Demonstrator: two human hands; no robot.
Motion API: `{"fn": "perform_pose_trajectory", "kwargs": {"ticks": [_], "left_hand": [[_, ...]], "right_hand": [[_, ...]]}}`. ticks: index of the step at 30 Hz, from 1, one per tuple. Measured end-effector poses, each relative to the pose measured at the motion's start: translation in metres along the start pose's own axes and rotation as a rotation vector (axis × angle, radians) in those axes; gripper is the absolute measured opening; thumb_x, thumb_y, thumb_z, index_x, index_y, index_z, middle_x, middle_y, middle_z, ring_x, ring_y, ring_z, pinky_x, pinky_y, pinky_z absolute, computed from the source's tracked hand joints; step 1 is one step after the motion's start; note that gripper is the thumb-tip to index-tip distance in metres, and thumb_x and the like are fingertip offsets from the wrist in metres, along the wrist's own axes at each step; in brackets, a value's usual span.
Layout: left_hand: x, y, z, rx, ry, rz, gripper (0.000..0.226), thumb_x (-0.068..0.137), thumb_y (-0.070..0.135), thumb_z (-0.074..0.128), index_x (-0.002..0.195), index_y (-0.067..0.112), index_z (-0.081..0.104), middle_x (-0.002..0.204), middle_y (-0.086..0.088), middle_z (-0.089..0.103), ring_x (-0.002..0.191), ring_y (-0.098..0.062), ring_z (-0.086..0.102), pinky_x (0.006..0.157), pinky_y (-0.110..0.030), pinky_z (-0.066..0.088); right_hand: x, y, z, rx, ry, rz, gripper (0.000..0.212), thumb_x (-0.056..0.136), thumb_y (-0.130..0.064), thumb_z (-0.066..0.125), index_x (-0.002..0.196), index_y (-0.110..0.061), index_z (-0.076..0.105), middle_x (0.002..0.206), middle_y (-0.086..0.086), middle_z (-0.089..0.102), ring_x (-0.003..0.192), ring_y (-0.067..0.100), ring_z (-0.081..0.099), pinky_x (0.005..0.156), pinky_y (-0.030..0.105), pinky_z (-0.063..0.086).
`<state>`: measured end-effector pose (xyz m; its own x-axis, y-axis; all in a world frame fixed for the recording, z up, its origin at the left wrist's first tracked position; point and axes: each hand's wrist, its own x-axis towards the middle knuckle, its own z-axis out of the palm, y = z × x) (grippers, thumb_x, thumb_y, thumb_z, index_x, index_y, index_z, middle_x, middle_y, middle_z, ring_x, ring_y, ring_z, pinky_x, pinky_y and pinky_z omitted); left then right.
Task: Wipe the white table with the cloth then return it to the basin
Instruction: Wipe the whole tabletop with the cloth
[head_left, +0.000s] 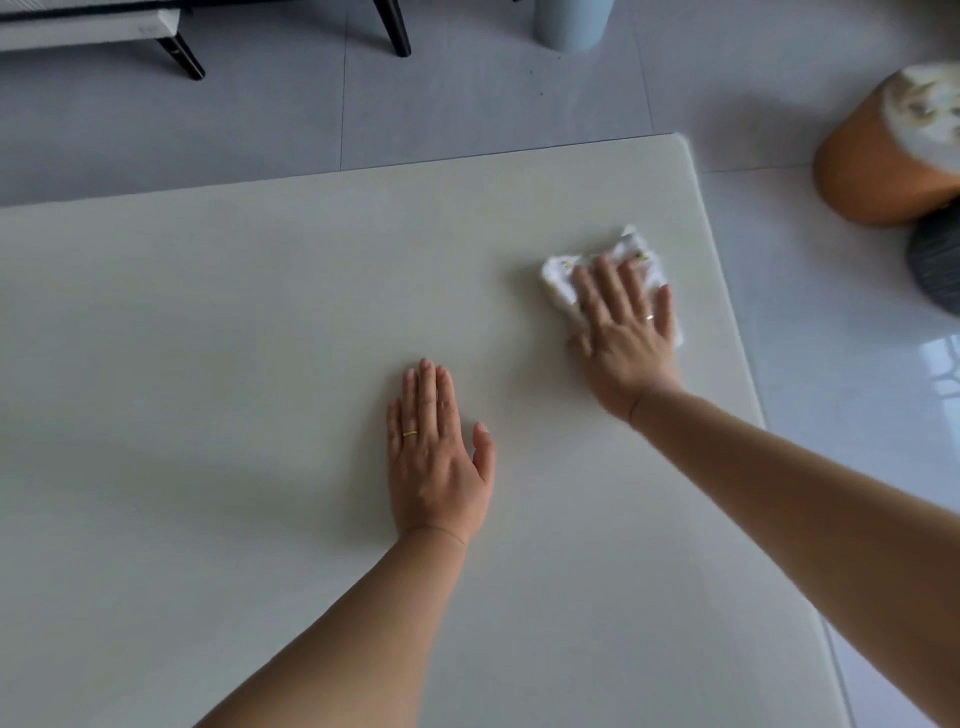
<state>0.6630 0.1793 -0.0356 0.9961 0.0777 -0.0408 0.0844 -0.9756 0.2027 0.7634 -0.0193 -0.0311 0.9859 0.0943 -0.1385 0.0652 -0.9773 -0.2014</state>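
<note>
Both hands lie palm-down on the white table (260, 322), well apart. Left hand (436, 457) flat on bare surface near the middle, fingers together and extended, gold ring (410, 433) on one finger; holds nothing. Right hand (623, 332) spread flat, pressing a crumpled white cloth (561, 273) against the top near the far right corner, close to the right edge. Cloth shows beyond the fingertips. Orange stool (878, 171) stands on the tiled floor (467, 104) beyond that corner.
</note>
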Motion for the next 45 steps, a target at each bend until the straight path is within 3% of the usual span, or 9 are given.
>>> {"fn": "perform_pose_trajectory", "kwargs": {"ticks": [4, 11, 18, 24, 26, 32, 35, 39, 45], "left_hand": [[-0.001, 0.000, -0.001, -0.015, 0.004, 0.010, 0.066, 0.089, 0.037, 0.031, 0.145, 0.002, 0.032, 0.155, -0.013, 0.027, 0.144, -0.027, 0.023, 0.117, -0.043, 0.021], [-0.002, 0.001, 0.000, -0.018, 0.014, 0.005, 0.067, 0.089, 0.038, 0.027, 0.146, 0.002, 0.030, 0.155, -0.012, 0.026, 0.144, -0.027, 0.022, 0.118, -0.043, 0.019], [-0.004, 0.001, 0.000, 0.008, -0.008, 0.004, 0.070, 0.088, 0.040, 0.019, 0.148, 0.004, 0.024, 0.157, -0.012, 0.020, 0.146, -0.026, 0.016, 0.119, -0.042, 0.012], [-0.004, 0.000, 0.004, 0.030, -0.025, 0.013, 0.065, 0.093, 0.036, 0.027, 0.149, 0.003, 0.020, 0.158, -0.013, 0.015, 0.147, -0.027, 0.013, 0.119, -0.041, 0.007], [-0.004, 0.000, 0.004, 0.038, -0.023, 0.020, 0.064, 0.095, 0.032, 0.036, 0.149, 0.002, 0.020, 0.158, -0.014, 0.015, 0.146, -0.028, 0.013, 0.119, -0.041, 0.006], [-0.032, 0.011, -0.005, 0.029, -0.003, 0.039, 0.065, 0.093, 0.034, 0.043, 0.145, -0.001, 0.029, 0.154, -0.018, 0.025, 0.143, -0.032, 0.025, 0.117, -0.044, 0.017], [-0.080, 0.020, -0.003, -0.003, -0.009, 0.147, 0.066, 0.092, 0.040, 0.035, 0.144, -0.001, 0.033, 0.153, -0.017, 0.030, 0.141, -0.030, 0.030, 0.116, -0.044, 0.023], [-0.135, 0.029, 0.010, -0.018, -0.049, 0.211, 0.065, 0.094, 0.041, 0.034, 0.145, 0.001, 0.031, 0.154, -0.014, 0.027, 0.143, -0.028, 0.026, 0.114, -0.043, 0.023], [-0.147, 0.033, 0.013, -0.032, -0.070, 0.165, 0.064, 0.093, 0.039, 0.035, 0.145, 0.002, 0.033, 0.154, -0.013, 0.029, 0.142, -0.026, 0.027, 0.114, -0.043, 0.023]], "right_hand": [[-0.024, 0.030, -0.004, -0.084, -0.019, -0.169, 0.059, 0.093, -0.045, 0.021, 0.149, -0.032, 0.010, 0.159, -0.005, 0.006, 0.146, 0.017, 0.001, 0.116, 0.043, -0.003], [-0.039, 0.024, -0.002, 0.065, 0.044, 0.326, 0.061, 0.094, -0.036, 0.032, 0.149, -0.032, 0.006, 0.159, -0.005, 0.000, 0.146, 0.017, -0.006, 0.114, 0.045, -0.010], [-0.093, 0.015, 0.005, -0.062, -0.069, -0.148, 0.060, 0.091, -0.045, 0.020, 0.148, -0.035, 0.004, 0.158, -0.008, -0.002, 0.145, 0.015, -0.008, 0.115, 0.041, -0.009], [-0.100, 0.030, 0.003, 0.081, 0.043, 0.384, 0.059, 0.095, -0.035, 0.032, 0.149, -0.035, 0.007, 0.159, -0.008, -0.001, 0.145, 0.014, -0.006, 0.115, 0.042, -0.010], [-0.113, 0.006, 0.009, 0.108, 0.046, 0.433, 0.065, 0.092, -0.034, 0.038, 0.149, -0.032, 0.007, 0.159, -0.004, -0.002, 0.145, 0.016, -0.008, 0.114, 0.042, -0.010], [-0.171, 0.012, 0.012, -0.016, -0.067, -0.099, 0.061, 0.090, -0.044, 0.024, 0.148, -0.033, 0.014, 0.157, -0.006, 0.007, 0.145, 0.018, 0.001, 0.116, 0.042, -0.002], [-0.174, 0.051, 0.001, -0.019, -0.059, 0.101, 0.060, 0.089, -0.048, 0.014, 0.148, -0.037, 0.006, 0.158, -0.009, 0.002, 0.145, 0.012, -0.004, 0.116, 0.040, -0.004], [-0.187, 0.027, 0.006, 0.088, -0.009, 0.327, 0.064, 0.090, -0.035, 0.036, 0.148, -0.035, 0.008, 0.157, -0.009, -0.002, 0.145, 0.011, -0.006, 0.114, 0.043, -0.006], [-0.233, 0.022, 0.017, -0.004, -0.061, -0.146, 0.060, 0.091, -0.041, 0.034, 0.148, -0.028, 0.023, 0.157, -0.003, 0.016, 0.145, 0.018, 0.012, 0.114, 0.047, 0.008]]}}
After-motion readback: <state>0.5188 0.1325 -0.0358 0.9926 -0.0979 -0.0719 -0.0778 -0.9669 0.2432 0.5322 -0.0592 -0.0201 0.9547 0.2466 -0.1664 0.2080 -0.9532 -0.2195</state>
